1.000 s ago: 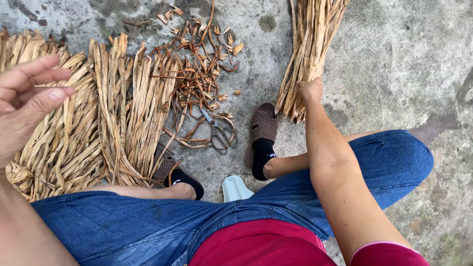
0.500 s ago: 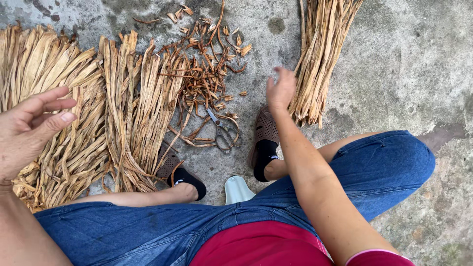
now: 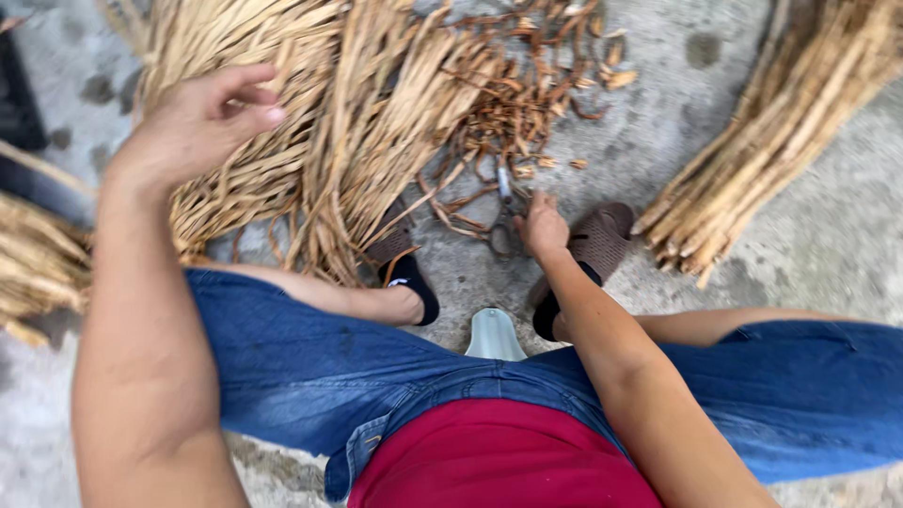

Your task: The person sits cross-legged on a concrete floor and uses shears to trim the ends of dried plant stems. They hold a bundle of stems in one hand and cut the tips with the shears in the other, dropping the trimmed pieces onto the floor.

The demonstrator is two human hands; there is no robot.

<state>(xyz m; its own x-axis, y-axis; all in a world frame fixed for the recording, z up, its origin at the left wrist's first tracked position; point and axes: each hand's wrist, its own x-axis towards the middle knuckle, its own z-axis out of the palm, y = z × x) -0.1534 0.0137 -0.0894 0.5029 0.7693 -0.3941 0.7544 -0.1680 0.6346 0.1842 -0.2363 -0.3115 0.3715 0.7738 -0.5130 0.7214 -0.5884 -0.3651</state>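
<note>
My left hand (image 3: 202,118) hovers with loosely spread fingers over a wide heap of dried straw-coloured leaf strips (image 3: 357,122), holding nothing. My right hand (image 3: 543,226) is down on the concrete floor between my feet, fingertips at the handles of a pair of metal scissors (image 3: 503,202) lying among brown scraps. Whether the fingers have closed around the handles is unclear. I sit low, in blue jeans and a red top.
A tied bundle of pale dried stalks (image 3: 771,141) lies at the right. Curled brown trimmings (image 3: 536,94) are scattered ahead. My brown sandals (image 3: 602,240) flank the scissors. A pale stool edge (image 3: 494,334) shows between my legs. More straw (image 3: 38,263) lies at the left edge.
My right hand left the stalk bundle on the right and came down to the scissors. My left hand rose over the strip heap; the view swung left and closer.
</note>
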